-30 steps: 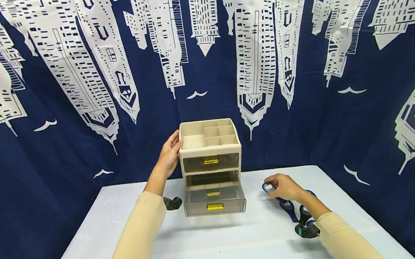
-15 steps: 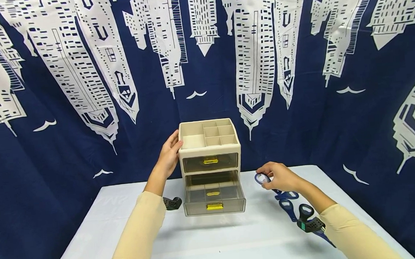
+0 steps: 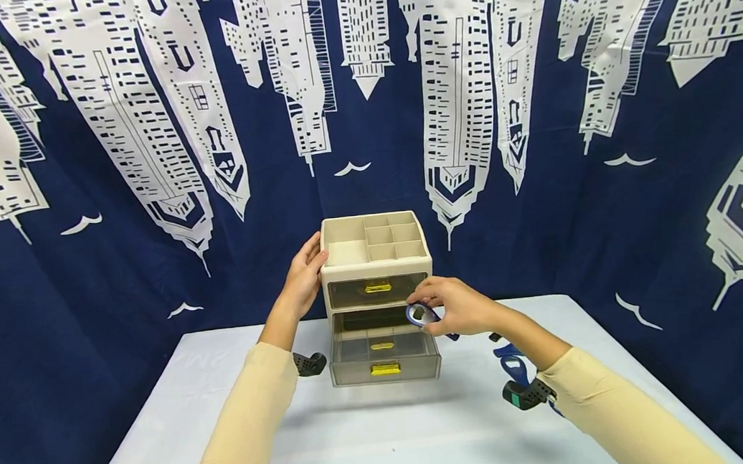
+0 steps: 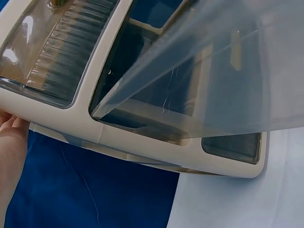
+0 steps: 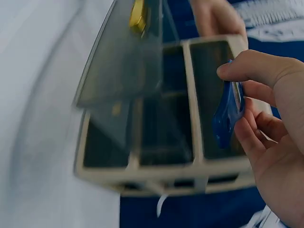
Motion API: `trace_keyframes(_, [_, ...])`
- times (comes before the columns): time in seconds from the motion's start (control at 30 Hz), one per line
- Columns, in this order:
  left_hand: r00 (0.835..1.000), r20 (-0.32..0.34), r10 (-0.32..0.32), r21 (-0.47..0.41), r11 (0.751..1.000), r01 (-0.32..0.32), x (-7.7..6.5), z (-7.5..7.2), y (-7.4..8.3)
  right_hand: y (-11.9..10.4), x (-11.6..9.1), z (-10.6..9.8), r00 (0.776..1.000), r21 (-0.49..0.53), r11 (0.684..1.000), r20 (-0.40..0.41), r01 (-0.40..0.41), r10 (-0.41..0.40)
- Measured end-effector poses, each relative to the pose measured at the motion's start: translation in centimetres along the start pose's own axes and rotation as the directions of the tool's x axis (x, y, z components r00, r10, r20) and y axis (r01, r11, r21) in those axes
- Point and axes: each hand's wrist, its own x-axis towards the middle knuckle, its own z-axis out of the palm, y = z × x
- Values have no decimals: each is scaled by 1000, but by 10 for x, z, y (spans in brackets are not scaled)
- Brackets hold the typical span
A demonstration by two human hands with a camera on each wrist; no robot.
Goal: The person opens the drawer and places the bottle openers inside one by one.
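In the head view, my right hand pinches a blue magnifying glass by its round end. It is held above the right side of a pulled-out clear drawer. The right wrist view shows the magnifying glass edge-on between thumb and fingers. A cream desktop drawer organizer stands at the table's back, its upper drawer closed. My left hand rests against the organizer's left side, thumb at the top rim and fingers extended. Only part of that hand shows in the left wrist view.
More blue magnifying glasses lie on the white table at right, partly hidden by my right forearm and the black wrist camera. A navy curtain with white buildings hangs close behind the organizer.
My right hand has carried the magnifying glass left from above the right of the table to the open drawer. The left hand and the organizer stay in place.
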Motion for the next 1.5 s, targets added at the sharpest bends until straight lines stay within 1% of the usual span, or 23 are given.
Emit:
trace_keyframes(0.07, [1000,-3,-1,1,1000,1,0,1,0,-8,10,2,999,-10,999,23,39,-39])
trace_keyframes(0.2, [1000,-15,-3,-9,1000,2,-1,2,-1,-20,30,12,995,-20,998,82,64,-63])
trace_keyframes(0.33, [1000,-6,-6,-7,1000,6,0,2,-2,-25,44,27,987,-19,996,143,83,-79])
trace_keyframes(0.4, [1000,-4,-1,-3,1000,1,0,2,-3,-26,51,35,983,-12,995,154,100,-97])
trace_keyframes(0.47, [1000,-8,1,0,1000,-1,0,2,-4,-26,57,42,981,-34,992,159,121,-114])
trace_keyframes(0.63, [1000,-2,-3,0,1000,3,0,2,-4,-27,66,57,976,-97,984,177,146,-127])
trace_keyframes(0.8, [1000,-3,8,2,1000,-7,-2,1,-3,-28,72,66,974,-109,982,181,158,-136])
trace_keyframes(0.97, [1000,-4,4,9,1000,-4,-2,0,-3,-28,75,73,972,-116,980,190,163,-139])
trace_keyframes(1.07, [1000,6,10,23,1000,-10,-1,0,-3,-25,76,78,974,-121,976,157,182,-163])
trace_keyframes(1.2, [1000,18,16,49,999,-17,1,1,-3,-21,76,81,977,-122,970,63,212,-206])
trace_keyframes(1.27, [1000,21,15,57,998,-17,1,1,-2,-20,74,82,977,-117,970,27,213,-211])
trace_keyframes(1.37, [1000,15,15,63,998,-16,0,2,-1,-19,72,80,978,-111,972,10,207,-207])
trace_keyframes(1.5, [1000,10,18,62,998,-18,-2,2,0,-17,69,78,982,-119,975,22,190,-189])
